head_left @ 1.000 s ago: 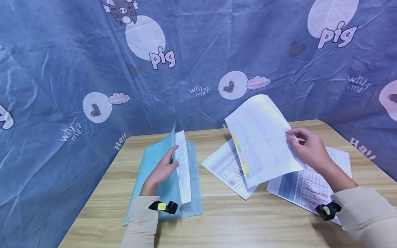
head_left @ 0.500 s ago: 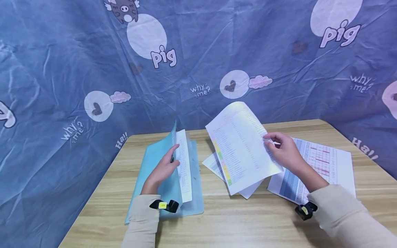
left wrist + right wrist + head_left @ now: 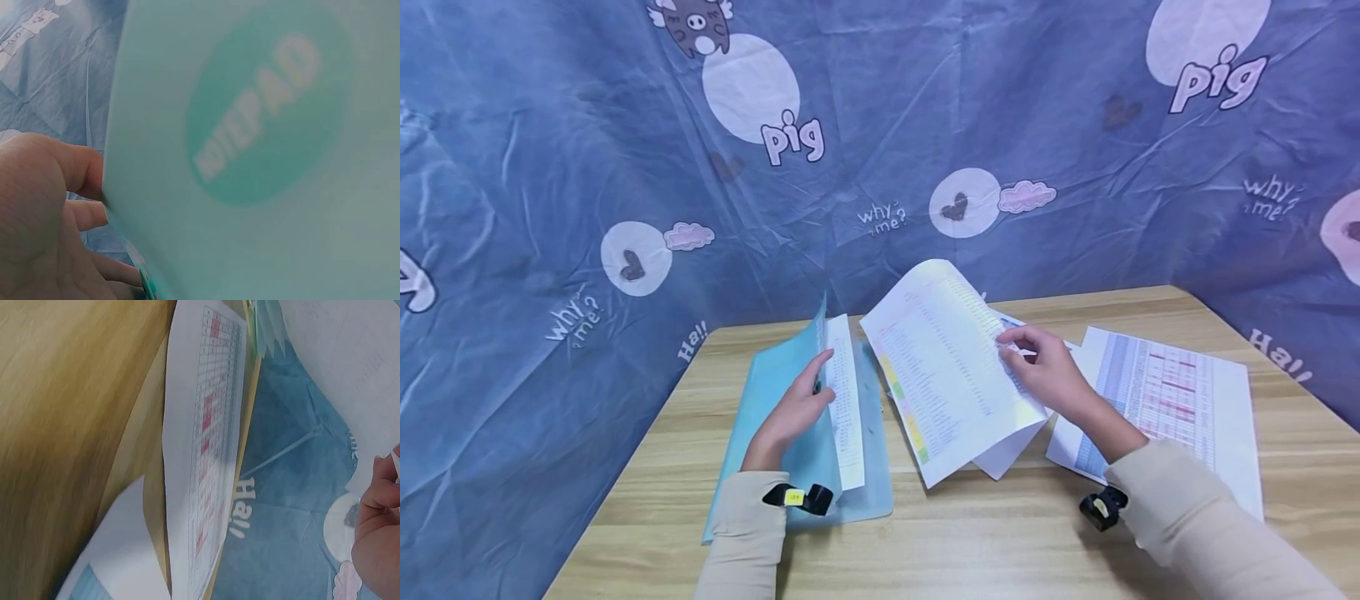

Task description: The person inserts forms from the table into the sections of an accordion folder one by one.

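My left hand (image 3: 793,412) holds the raised cover of a light-blue folder (image 3: 871,433), with the thumb and fingers at the cover's free edge. A printed sheet (image 3: 847,417) stands inside, beside that cover. In the left wrist view the cover (image 3: 269,231) fills most of the picture, with "NOTEPAD" lettering on a green oval. My right hand (image 3: 1048,375) pinches the right edge of a sheet of paper (image 3: 951,375) that has colored cells down its left side. This sheet is lifted and bent, its left edge close to the folder. In the right wrist view my right hand (image 3: 378,531) is partly cut off.
Under the lifted sheet, another paper (image 3: 1011,454) lies mostly covered on the wooden table (image 3: 970,542). Farther right is a printed sheet (image 3: 1225,417) with blue and red table cells. A blue patterned cloth (image 3: 865,108) hangs behind the table.
My right hand has moved left with the pinched sheet, from above the right-hand papers to close beside the folder. My left hand and the folder have stayed in place.
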The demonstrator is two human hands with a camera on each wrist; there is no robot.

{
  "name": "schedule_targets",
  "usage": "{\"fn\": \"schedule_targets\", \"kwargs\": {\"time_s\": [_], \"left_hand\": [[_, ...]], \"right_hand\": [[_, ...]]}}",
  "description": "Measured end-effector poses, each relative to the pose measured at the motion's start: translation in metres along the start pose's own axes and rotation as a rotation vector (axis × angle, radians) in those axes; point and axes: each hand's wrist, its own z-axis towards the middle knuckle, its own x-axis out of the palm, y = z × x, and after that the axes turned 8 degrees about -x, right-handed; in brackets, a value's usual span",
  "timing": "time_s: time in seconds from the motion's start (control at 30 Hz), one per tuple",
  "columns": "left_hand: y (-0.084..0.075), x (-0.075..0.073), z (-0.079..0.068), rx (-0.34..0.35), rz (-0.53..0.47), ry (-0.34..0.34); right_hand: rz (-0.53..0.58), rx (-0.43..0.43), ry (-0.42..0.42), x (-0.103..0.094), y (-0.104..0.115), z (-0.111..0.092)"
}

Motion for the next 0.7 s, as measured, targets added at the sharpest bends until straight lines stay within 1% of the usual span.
{"fn": "schedule_targets", "kwargs": {"time_s": [0.17,0.43,0.7], "left_hand": [[0.001,-0.001,0.001,0.006,-0.003,0.002],[0.0,-0.001,0.0,-0.006,-0.016,-0.007],[-0.002,-0.002,-0.002,-0.006,-0.025,-0.008]], "right_hand": [[0.039,0.01,0.014,0.008,0.003,0.001],[0.083,0.024,0.029,0.024,0.007,0.003],[0.1,0.04,0.012,0.034,0.01,0.005]]}}
